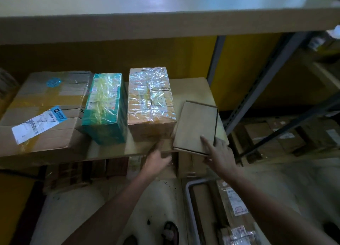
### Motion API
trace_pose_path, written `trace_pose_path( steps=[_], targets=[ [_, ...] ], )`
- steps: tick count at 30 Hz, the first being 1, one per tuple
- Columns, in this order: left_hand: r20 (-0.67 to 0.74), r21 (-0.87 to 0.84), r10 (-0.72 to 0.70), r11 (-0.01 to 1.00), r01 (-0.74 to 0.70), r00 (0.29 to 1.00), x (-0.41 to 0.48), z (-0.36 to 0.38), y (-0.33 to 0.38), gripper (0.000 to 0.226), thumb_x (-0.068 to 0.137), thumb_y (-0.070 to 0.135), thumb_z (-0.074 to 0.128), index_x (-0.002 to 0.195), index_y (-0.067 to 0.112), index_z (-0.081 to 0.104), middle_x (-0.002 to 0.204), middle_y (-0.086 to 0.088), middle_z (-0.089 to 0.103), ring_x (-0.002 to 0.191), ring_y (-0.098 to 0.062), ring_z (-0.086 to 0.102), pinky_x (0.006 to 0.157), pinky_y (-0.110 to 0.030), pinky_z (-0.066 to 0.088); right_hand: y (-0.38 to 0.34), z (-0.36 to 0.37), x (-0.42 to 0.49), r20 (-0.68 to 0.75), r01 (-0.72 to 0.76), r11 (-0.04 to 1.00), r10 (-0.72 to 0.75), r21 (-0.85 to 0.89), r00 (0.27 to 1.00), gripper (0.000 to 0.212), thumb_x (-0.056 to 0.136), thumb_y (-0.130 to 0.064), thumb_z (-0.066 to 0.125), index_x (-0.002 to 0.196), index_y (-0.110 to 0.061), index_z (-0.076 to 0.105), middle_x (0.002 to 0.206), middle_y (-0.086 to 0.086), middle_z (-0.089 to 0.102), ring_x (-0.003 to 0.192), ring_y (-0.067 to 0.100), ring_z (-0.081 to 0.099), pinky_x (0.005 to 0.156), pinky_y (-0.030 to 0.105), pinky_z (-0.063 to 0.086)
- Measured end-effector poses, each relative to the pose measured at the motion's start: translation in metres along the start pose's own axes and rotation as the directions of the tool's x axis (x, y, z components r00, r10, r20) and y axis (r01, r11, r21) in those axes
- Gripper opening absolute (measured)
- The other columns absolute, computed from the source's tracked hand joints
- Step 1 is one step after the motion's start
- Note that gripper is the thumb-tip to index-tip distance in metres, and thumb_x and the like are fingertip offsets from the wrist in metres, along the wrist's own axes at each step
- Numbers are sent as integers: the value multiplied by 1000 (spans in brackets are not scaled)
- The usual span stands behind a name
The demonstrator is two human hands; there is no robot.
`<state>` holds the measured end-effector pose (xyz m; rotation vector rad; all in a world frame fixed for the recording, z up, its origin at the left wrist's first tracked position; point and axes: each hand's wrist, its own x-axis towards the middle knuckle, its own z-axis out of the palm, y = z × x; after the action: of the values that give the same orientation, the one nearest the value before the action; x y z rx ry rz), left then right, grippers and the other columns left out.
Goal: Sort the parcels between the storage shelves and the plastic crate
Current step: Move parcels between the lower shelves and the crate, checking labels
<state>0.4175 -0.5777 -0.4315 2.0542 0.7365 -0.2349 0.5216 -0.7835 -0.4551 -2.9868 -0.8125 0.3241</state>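
Note:
A flat plain cardboard parcel (196, 126) lies tilted at the right end of the middle shelf (191, 87). My right hand (219, 152) holds its near corner, thumb on top and fingers underneath. My left hand (158, 159) reaches to the shelf's front edge, its fingers touching the base of a brown parcel wrapped in clear film (150, 101). Left of that stand a teal parcel (105, 106) and a large taped carton with a white label (46, 108). A grey plastic crate (189, 198) with parcels inside sits on the floor at lower right.
An upper shelf board (165, 22) overhangs the middle one. Boxes fill the bottom shelf (88, 171). A grey metal upright and diagonal brace (257, 95) stand to the right, with more cartons (276, 138) on the neighbouring rack. A foot (171, 230) shows on the floor.

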Motion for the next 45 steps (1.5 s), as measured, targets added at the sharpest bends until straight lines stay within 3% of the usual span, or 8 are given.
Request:
trace_pose_path(
  steps=[5,8,11,18,26,31,36,45],
  targets=[
    [82,-11,97,995,-97,992,-2,-5,2,76,83,16,62,142,41,21,130,1,54,94,-16,60,76,-19,41,2,-11,-12,-100,113,993,-117,-41,988,76,80,-39,65,144,-32,26,152,19,16,140,35,19,112,51,22],
    [16,-85,152,985,-150,988,-6,-7,11,77,81,-3,55,136,46,33,123,5,54,61,-5,53,49,-11,42,0,-47,-5,-117,217,970,-204,111,972,69,79,-40,66,140,-29,36,151,8,25,141,26,20,114,52,18],
    [-139,-173,151,969,-175,979,-9,-14,25,71,77,-11,54,134,30,42,118,3,56,73,-11,59,55,-21,53,2,-91,-3,-185,224,889,-161,399,969,58,78,-29,72,132,-26,50,143,0,43,133,19,34,111,49,26],
    [-70,-358,222,904,-232,973,-16,-22,49,61,77,34,70,130,24,43,118,2,60,106,-13,57,89,-34,50,8,-163,15,-69,26,175,246,984,967,34,85,-39,63,103,-10,61,94,10,69,86,25,68,69,37,58],
    [-41,-432,262,865,-254,964,-23,-23,51,38,84,32,63,116,34,43,117,4,59,105,-14,57,87,-37,52,-7,-148,27,-118,88,143,217,986,969,58,89,-35,60,140,-40,31,97,-9,59,82,5,64,54,13,51],
    [88,-471,210,870,-145,974,-29,-20,42,55,87,34,58,134,35,29,125,1,53,109,-22,56,81,-48,55,-18,-139,27,-131,85,213,215,973,968,35,97,-31,46,131,-27,40,93,-2,62,83,9,64,64,19,51],
    [113,-519,177,850,-94,978,-28,-2,45,70,87,33,59,140,42,14,126,2,45,107,-24,55,65,-37,59,-18,-120,25,-38,-61,370,255,927,966,62,97,-40,43,147,-28,10,121,-1,55,105,18,59,89,39,49],
    [101,-383,159,917,-110,982,-13,17,44,73,84,9,63,144,20,24,137,-3,44,123,-20,46,99,-38,45,-16,-49,5,-39,-152,465,375,872,926,71,90,-32,59,147,-24,18,134,8,49,101,13,57,72,29,53]
  ],
)
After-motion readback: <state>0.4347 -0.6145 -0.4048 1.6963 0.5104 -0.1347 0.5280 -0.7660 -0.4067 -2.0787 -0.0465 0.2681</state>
